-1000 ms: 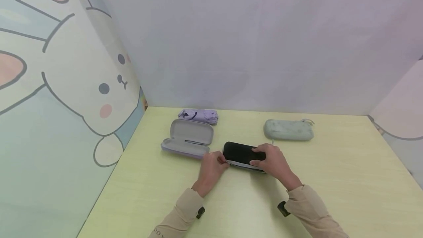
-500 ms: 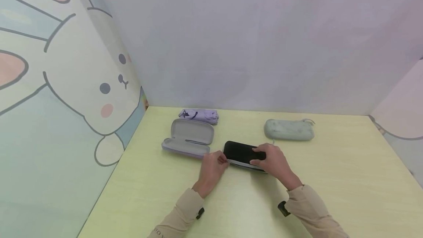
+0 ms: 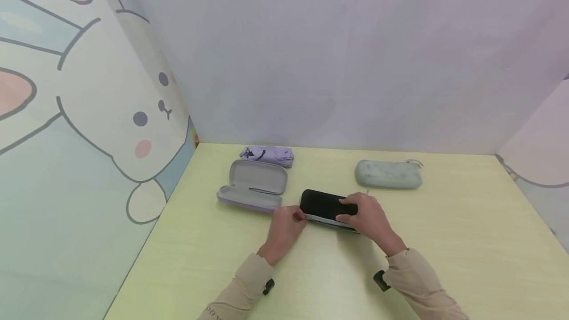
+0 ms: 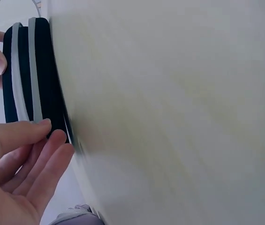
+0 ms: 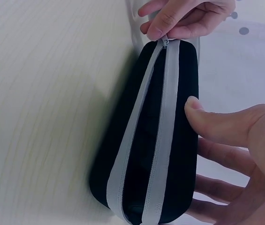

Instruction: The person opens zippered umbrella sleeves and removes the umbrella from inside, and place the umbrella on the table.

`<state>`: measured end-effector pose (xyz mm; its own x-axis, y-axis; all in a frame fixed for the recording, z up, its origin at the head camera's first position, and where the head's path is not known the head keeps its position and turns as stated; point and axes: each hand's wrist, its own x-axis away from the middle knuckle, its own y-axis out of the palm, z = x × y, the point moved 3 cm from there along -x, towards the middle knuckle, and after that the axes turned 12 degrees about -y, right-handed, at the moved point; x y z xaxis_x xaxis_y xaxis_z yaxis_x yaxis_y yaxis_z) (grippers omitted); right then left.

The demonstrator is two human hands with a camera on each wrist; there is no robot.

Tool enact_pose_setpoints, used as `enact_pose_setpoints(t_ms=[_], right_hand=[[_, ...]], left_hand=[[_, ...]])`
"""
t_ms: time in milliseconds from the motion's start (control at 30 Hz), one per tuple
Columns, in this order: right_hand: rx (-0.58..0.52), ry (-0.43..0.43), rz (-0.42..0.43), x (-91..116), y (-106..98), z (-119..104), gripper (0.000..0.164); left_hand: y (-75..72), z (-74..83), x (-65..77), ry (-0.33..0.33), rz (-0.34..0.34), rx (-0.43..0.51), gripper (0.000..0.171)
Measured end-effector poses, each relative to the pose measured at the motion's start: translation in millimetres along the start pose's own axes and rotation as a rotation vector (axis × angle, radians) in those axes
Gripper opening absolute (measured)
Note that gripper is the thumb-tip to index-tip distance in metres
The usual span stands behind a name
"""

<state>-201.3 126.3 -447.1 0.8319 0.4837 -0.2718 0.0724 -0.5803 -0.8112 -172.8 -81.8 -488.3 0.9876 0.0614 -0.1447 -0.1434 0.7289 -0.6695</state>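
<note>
A black zippered case (image 3: 322,204) with light grey zipper tape rests on the table in front of me. Its zip stands partly open along the side facing me, with a dark inside between the two tapes. My left hand (image 3: 283,228) is at the case's left end, thumb and fingers pinching the zipper pull (image 5: 165,42). From the right, my right hand (image 3: 370,217) grips the case, its thumb (image 5: 195,110) on the near edge and the fingers over the top. In the left wrist view, the left fingers partly cover the case (image 4: 52,89).
An open hard glasses case (image 3: 259,176), grey inside and lavender outside, stands just left of the black case. Behind it lies a lavender rolled bundle (image 3: 268,156) resembling a folded umbrella. At back right is a grey-green pouch (image 3: 387,175) with a loop.
My left hand has shifted very slightly left at the zipper end. The right hand and the black case have kept their places.
</note>
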Motion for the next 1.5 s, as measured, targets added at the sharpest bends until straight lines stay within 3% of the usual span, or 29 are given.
enact_pose_setpoints(t_ms=[367, 900, 1333, 1500], right_hand=[[0.001, -0.008, -0.021, -0.3, 0.2, 1.4, 0.042], [0.002, -0.114, -0.095, 2.7, 0.8, 6.4, 0.046], [0.003, -0.140, -0.121, 3.0, -2.4, 5.8, 0.046], [0.009, -0.146, -0.126, 1.3, 0.2, 6.6, 0.047]], left_hand=[[-1.0, -3.4, -0.7, -0.031, -0.092, 0.128, 0.010], [-6.8, -10.6, -3.6, -0.103, -0.128, 0.221, 0.011], [-9.7, -11.8, -5.9, -0.103, -0.154, 0.181, 0.012], [-12.1, -15.8, -7.6, -0.114, -0.134, 0.146, 0.012]])
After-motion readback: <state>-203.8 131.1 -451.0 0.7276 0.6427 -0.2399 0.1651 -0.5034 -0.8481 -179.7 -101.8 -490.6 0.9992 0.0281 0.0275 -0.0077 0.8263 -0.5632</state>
